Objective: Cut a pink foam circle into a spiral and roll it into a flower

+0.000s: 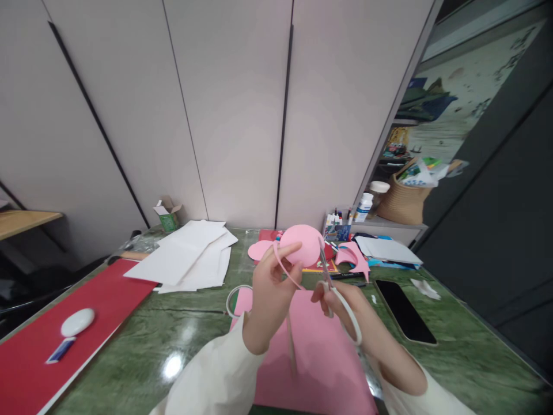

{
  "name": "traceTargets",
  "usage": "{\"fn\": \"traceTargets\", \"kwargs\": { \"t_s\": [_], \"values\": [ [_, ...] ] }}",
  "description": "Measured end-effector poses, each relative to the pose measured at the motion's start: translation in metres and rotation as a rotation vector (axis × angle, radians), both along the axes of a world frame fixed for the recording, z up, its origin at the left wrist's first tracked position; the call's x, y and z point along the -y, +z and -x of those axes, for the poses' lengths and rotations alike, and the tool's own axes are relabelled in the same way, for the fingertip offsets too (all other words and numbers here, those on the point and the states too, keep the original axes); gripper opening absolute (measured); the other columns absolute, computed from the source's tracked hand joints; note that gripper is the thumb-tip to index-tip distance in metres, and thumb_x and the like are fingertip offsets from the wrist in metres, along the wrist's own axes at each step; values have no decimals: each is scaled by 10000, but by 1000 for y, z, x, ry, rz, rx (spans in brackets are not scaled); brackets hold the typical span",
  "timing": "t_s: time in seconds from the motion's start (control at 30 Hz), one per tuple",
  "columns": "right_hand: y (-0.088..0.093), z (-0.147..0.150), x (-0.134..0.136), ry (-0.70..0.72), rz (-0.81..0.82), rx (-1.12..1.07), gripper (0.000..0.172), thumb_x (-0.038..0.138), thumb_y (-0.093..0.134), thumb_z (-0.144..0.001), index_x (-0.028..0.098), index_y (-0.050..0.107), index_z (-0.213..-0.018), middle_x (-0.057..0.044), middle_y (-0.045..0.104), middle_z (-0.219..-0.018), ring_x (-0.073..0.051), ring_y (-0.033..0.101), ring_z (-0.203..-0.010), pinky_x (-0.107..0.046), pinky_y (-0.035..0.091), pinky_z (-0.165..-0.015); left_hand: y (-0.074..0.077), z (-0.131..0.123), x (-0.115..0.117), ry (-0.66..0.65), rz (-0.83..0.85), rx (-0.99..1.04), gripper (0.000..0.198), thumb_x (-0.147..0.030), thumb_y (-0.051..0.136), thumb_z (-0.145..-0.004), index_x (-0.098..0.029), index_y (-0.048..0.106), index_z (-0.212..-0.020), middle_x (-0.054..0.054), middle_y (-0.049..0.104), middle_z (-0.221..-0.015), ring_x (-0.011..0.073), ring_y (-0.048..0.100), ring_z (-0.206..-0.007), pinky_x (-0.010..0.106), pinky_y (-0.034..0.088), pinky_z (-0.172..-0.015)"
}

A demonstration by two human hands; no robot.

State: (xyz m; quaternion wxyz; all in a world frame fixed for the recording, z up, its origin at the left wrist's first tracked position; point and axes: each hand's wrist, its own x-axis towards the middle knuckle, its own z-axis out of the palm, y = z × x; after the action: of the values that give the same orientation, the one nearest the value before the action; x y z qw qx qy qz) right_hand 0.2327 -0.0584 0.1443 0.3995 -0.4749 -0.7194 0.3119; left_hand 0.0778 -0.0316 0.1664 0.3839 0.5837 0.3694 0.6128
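Observation:
My left hand [272, 288] is raised over the table and pinches a round pink paper shape [305, 243]. A thin pink trimmed strip [288, 305] curls off that shape and hangs down past my left wrist. My right hand [345, 305] grips white-handled scissors [341, 305], with its fingers through the loops. The scissor blades point up at the right edge of the pink shape. Below both hands a large pink sheet [319, 357] lies flat on the green marble table [190, 328].
A red sheet [64, 328] with a white oval object [78, 321] lies at the left. White papers [190, 256] sit behind it. A black phone [404, 311] lies at the right. Pink cut-outs [354, 256], pens and bottles crowd the back.

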Motion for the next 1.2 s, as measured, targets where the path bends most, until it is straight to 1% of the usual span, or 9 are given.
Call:
{"fn": "traceTargets", "kwargs": {
  "t_s": [0.13, 0.3, 0.4, 0.5, 0.73, 0.87, 1.0, 1.2],
  "values": [
    [0, 0, 1, 12, 9, -20, 409, 472, 332, -858, 145, 547, -740, -7, 496, -610, -124, 456, -566, -234, 349, -535, 0, 0, -1, 12, -12, -2, 269, -246, 563, -736, -229, 592, -1003, 30, 532, -948, 112, 526, -775, 249, 466, -712],
    [0, 1, 1, 10, 23, -23, 423, 476, 338, -853, 140, 549, -709, -11, 496, -602, -123, 457, -553, -233, 354, -524, -1, 1, -2, -10, -15, -1, 281, -260, 549, -747, -223, 584, -1023, 41, 533, -982, 117, 530, -777, 254, 467, -704],
    [1, 1, 2, 8, 33, -34, 424, 477, 345, -849, 140, 549, -692, -13, 500, -608, -120, 454, -549, -231, 358, -521, -2, 1, -2, -3, -22, 13, 288, -270, 551, -747, -216, 581, -1028, 51, 530, -1008, 125, 528, -800, 246, 458, -699],
    [1, 1, 2, 9, 53, -35, 423, 479, 348, -846, 141, 552, -696, -8, 490, -593, -119, 451, -545, -228, 360, -517, -1, 1, -2, 2, -22, 28, 288, -271, 555, -744, -211, 584, -1025, 55, 535, -1005, 120, 521, -777, 235, 449, -679],
    [-1, 1, 1, 9, 59, -31, 445, 498, 336, -845, 142, 553, -688, 1, 461, -557, -115, 439, -520, -227, 341, -493, 0, 2, -2, 1, -12, 11, 280, -284, 548, -749, -215, 589, -1017, 43, 562, -885, 113, 516, -714, 236, 456, -632],
    [-2, 0, 1, 5, 55, -38, 439, 493, 348, -842, 142, 555, -678, 5, 462, -553, -112, 442, -512, -222, 338, -487, 0, 2, -2, 15, -16, 3, 259, -284, 536, -756, -212, 606, -995, 53, 573, -949, 124, 524, -755, 234, 459, -628],
    [-2, 1, 1, 1, 56, -27, 449, 499, 347, -840, 141, 567, -683, 11, 460, -533, -110, 443, -499, -218, 332, -480, 0, 1, -2, 14, -22, 28, 253, -275, 547, -747, -225, 612, -986, 39, 559, -952, 121, 531, -793, 234, 466, -663],
    [0, 1, 1, 1, 68, -8, 471, 520, 336, -836, 138, 569, -692, 1, 479, -542, -118, 456, -513, -223, 344, -496, -1, 1, -4, 8, -3, 30, 283, -286, 566, -729, -218, 604, -1000, 40, 524, -923, 98, 508, -694, 227, 469, -592]
  ]
}}
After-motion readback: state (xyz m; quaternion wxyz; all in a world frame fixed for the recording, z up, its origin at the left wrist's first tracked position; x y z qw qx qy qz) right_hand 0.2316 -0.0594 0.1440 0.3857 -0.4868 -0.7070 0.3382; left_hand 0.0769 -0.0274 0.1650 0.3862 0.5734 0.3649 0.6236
